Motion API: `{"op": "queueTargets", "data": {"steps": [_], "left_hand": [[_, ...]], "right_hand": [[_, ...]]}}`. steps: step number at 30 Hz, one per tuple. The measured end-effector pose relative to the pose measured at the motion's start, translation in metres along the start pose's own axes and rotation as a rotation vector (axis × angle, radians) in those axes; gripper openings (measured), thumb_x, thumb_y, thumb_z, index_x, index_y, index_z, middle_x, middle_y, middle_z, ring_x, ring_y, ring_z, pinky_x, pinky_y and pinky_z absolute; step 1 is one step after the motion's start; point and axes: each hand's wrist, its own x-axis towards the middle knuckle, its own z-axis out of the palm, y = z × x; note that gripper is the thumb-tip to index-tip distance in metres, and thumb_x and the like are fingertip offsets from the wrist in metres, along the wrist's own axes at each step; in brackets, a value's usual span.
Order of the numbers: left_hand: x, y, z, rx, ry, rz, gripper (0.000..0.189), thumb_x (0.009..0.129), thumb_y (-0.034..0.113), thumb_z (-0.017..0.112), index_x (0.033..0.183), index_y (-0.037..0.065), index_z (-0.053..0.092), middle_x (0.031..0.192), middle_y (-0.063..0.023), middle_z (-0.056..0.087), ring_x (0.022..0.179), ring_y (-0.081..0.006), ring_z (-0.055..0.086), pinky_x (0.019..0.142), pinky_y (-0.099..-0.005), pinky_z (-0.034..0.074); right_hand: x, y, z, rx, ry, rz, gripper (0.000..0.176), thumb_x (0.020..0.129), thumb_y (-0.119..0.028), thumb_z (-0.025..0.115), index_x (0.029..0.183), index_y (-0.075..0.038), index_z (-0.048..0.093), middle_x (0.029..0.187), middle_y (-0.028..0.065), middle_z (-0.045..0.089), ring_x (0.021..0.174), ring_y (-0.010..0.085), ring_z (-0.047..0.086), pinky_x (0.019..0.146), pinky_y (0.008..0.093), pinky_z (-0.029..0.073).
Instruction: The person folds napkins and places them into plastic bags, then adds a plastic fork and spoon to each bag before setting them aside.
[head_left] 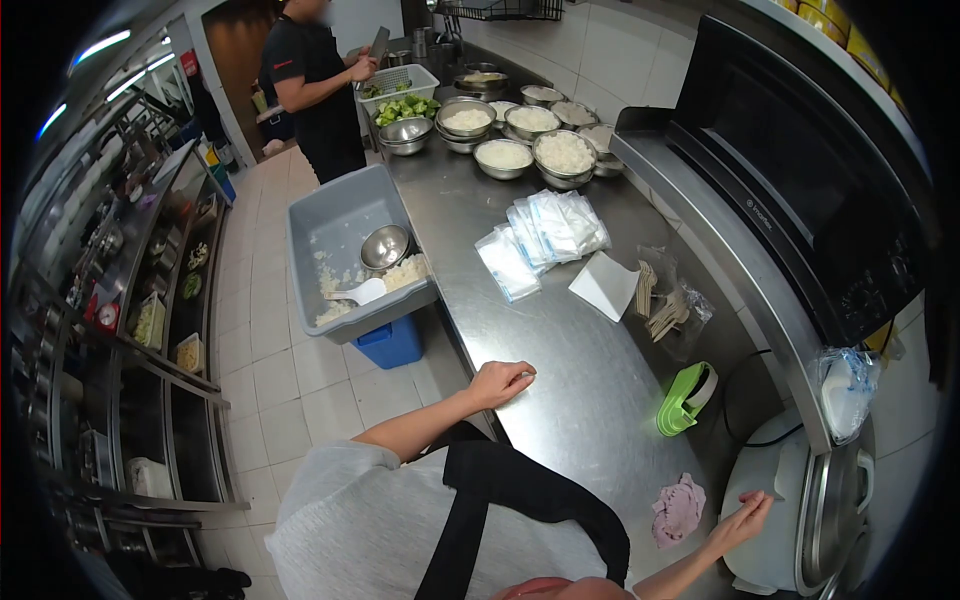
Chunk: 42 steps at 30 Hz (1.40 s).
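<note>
My left hand (502, 385) rests on the near edge of the steel counter (570, 385), its fingers curled in and nothing visible in them. On the right, my right hand (745, 520) is beside a large pale pot (765, 500) with a metal lid, its fingers curled together. Whether it holds something small, I cannot make out. A crumpled pink cloth (679, 510) lies just left of that hand. Farther up the counter is a bright green tape dispenser (686, 398). Packs of clear plastic bags (550, 235) lie beyond my left hand.
A grey tub (305, 215) with rice, a metal bowl (385, 247) and a white rice paddle (360, 292) stands left of the counter. Several bowls of rice (565, 153) are at the back. A person (310, 80) holds a cleaver there. A black microwave (790, 170) sits on the right shelf.
</note>
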Motion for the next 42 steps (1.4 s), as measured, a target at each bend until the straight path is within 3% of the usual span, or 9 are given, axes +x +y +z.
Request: {"op": "queueTargets", "data": {"steps": [5, 7, 13, 22, 42], "left_hand": [[-0.001, -0.001, 0.0, 0.012, -0.01, -0.002, 0.026, 0.087, 0.029, 0.049, 0.093, 0.007, 0.062, 0.069, -0.0134, 0.063, 0.063, -0.0289, 0.061, 0.06, -0.0383, 0.048], [-0.002, -0.002, 0.001, 0.011, 0.01, 0.017, 0.026, 0.087, 0.029, 0.049, 0.093, 0.007, 0.062, 0.07, -0.0137, 0.063, 0.064, -0.0292, 0.061, 0.061, -0.0387, 0.048], [-0.002, -0.005, 0.003, 0.051, 0.002, 0.031, 0.025, 0.087, 0.026, 0.046, 0.094, 0.008, 0.062, 0.074, -0.0114, 0.064, 0.065, -0.0272, 0.061, 0.06, -0.0364, 0.047], [-0.002, -0.005, 0.003, 0.065, -0.033, 0.001, 0.025, 0.087, 0.025, 0.046, 0.093, 0.007, 0.062, 0.078, -0.0116, 0.065, 0.067, -0.0277, 0.062, 0.061, -0.0366, 0.048], [-0.002, -0.007, 0.005, 0.08, -0.019, 0.023, 0.024, 0.088, 0.025, 0.046, 0.093, 0.007, 0.062, 0.077, -0.0106, 0.065, 0.067, -0.0266, 0.062, 0.06, -0.036, 0.048]], "right_hand": [[-0.002, -0.023, 0.012, 0.022, 0.043, 0.0, 0.022, 0.095, -0.018, 0.044, 0.081, -0.001, 0.043, 0.07, 0.0042, 0.041, 0.067, 0.0117, 0.04, 0.062, 0.0239, 0.036], [-0.002, -0.035, 0.023, 0.03, 0.155, -0.056, 0.022, 0.094, -0.016, 0.045, 0.079, 0.0, 0.044, 0.07, 0.004, 0.042, 0.066, 0.0115, 0.041, 0.061, 0.0237, 0.036], [-0.006, -0.024, 0.029, 0.129, -0.038, -0.003, 0.019, 0.092, -0.014, 0.049, 0.08, 0.001, 0.047, 0.075, 0.005, 0.047, 0.07, 0.0123, 0.045, 0.063, 0.0238, 0.039], [-0.009, -0.04, 0.061, 0.315, 0.017, 0.029, 0.015, 0.092, -0.011, 0.048, 0.085, 0.002, 0.051, 0.079, 0.0049, 0.051, 0.07, 0.0106, 0.047, 0.064, 0.0222, 0.039], [-0.007, -0.04, 0.063, 0.332, -0.004, 0.019, 0.016, 0.094, -0.012, 0.045, 0.087, 0.001, 0.05, 0.08, 0.0052, 0.05, 0.07, 0.0106, 0.048, 0.066, 0.0224, 0.04]]}}
